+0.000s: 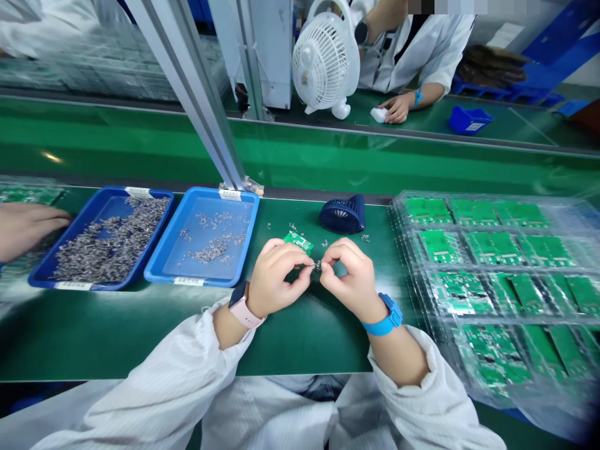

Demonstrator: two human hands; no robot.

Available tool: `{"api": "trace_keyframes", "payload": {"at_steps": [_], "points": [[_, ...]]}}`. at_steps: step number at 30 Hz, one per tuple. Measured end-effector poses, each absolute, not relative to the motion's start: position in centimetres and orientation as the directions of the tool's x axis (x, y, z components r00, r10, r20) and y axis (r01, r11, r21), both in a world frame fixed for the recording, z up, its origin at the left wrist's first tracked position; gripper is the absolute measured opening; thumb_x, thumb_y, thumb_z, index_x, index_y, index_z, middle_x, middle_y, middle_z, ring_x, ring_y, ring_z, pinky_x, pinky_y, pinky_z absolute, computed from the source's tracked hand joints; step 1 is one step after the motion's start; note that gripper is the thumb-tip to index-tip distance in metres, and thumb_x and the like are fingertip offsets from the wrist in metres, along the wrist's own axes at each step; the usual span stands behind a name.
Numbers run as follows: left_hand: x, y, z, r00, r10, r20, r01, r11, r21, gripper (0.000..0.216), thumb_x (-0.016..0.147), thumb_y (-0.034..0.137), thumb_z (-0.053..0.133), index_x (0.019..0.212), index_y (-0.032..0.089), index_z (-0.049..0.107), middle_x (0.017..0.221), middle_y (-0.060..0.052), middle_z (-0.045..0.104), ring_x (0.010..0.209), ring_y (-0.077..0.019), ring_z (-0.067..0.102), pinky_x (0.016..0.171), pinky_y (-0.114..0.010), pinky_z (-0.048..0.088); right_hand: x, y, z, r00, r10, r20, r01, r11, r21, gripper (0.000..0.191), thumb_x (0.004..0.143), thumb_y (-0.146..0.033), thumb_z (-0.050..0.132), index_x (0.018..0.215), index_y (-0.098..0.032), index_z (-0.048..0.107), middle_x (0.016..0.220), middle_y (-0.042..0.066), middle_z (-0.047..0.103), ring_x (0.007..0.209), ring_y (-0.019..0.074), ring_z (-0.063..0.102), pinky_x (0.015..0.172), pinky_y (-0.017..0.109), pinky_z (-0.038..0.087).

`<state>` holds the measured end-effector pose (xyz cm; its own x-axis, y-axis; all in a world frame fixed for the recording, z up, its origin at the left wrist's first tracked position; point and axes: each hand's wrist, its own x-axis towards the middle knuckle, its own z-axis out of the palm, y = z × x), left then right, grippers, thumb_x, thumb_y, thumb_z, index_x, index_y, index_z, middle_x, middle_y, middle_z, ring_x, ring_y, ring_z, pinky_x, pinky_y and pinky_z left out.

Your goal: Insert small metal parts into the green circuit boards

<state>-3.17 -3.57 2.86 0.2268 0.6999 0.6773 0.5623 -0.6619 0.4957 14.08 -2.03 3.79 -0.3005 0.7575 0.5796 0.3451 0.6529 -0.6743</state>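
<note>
My left hand (282, 276) and my right hand (349, 275) meet over the green bench, thumb and forefinger of each pinched together. Between their fingertips is a small cluster of tiny metal parts (317, 266), like bent wire clips; their exact kind is too small to make out. Just behind the left fingertips lies a small green circuit board (299, 241), partly covered by that hand. A few more loose metal parts (325, 243) are scattered on the bench around the board.
On the left, a dark blue tray (162, 232) holds a heap of metal parts, and a lighter blue tray (218, 215) holds fewer. A small navy fan (342, 215) stands behind my hands. Clear plastic trays (407, 275) of circuit boards fill the right. A co-worker's hand (30, 230) is at far left.
</note>
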Motion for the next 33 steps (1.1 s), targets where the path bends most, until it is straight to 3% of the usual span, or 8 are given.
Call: {"api": "trace_keyframes", "payload": {"at_steps": [9, 14, 20, 26, 33], "points": [[-3.23, -3.70, 2.69, 0.227, 0.706, 0.671, 0.551, -0.661, 0.509, 0.011, 0.080, 0.012, 0.061, 0.084, 0.021, 0.057, 0.076, 0.001, 0.068, 0.070, -0.0141, 0.064, 0.078, -0.034, 0.045, 14.11, -1.94, 3.61, -0.318, 0.736, 0.597, 0.381, 0.677, -0.630, 0.017, 0.078, -0.006, 0.055, 0.074, -0.022, 0.049, 0.071, -0.001, 0.054, 0.069, 0.0154, 0.052, 0.063, 0.030, 0.043], [-3.43, -3.75, 2.78, 0.252, 0.778, 0.575, 0.452, -0.621, 0.641, 0.009, 0.083, 0.018, 0.057, 0.091, 0.019, 0.059, 0.084, -0.003, 0.066, 0.070, -0.0151, 0.060, 0.080, -0.036, 0.044, 14.62, -1.71, 3.68, -0.330, 0.689, 0.645, 0.414, 0.720, -0.558, 0.017, 0.080, -0.007, 0.057, 0.078, -0.022, 0.051, 0.073, -0.001, 0.057, 0.070, 0.0154, 0.052, 0.065, 0.031, 0.044], [-3.69, -3.16, 2.63, 0.338, 0.847, 0.410, 0.258, -0.502, 0.825, 0.027, 0.098, 0.029, 0.040, 0.101, 0.017, 0.064, 0.099, -0.009, 0.065, 0.096, -0.0206, 0.059, 0.088, -0.037, 0.043, 14.63, -1.74, 3.81, -0.378, 0.640, 0.669, 0.375, 0.767, -0.522, 0.017, 0.082, -0.006, 0.057, 0.082, -0.022, 0.052, 0.075, 0.000, 0.058, 0.070, 0.0151, 0.053, 0.066, 0.031, 0.044], [-3.38, -2.83, 2.52, 0.423, 0.839, 0.343, 0.026, -0.389, 0.921, 0.036, 0.100, 0.037, 0.038, 0.088, 0.015, 0.064, 0.089, -0.008, 0.063, 0.086, -0.0184, 0.058, 0.084, -0.033, 0.045, 14.47, -1.78, 3.88, -0.368, 0.645, 0.670, 0.357, 0.763, -0.539, 0.018, 0.082, -0.005, 0.058, 0.082, -0.022, 0.053, 0.074, -0.001, 0.058, 0.069, 0.0145, 0.053, 0.065, 0.031, 0.044], [-3.35, -2.88, 2.56, 0.452, 0.860, 0.236, -0.044, -0.242, 0.969, 0.027, 0.097, 0.035, 0.048, 0.082, 0.016, 0.061, 0.084, -0.005, 0.061, 0.081, -0.0160, 0.057, 0.078, -0.030, 0.045, 14.53, -1.79, 3.89, -0.360, 0.655, 0.664, 0.368, 0.754, -0.544, 0.016, 0.083, -0.008, 0.058, 0.080, -0.023, 0.053, 0.073, -0.001, 0.058, 0.069, 0.0148, 0.053, 0.064, 0.031, 0.044]]}}
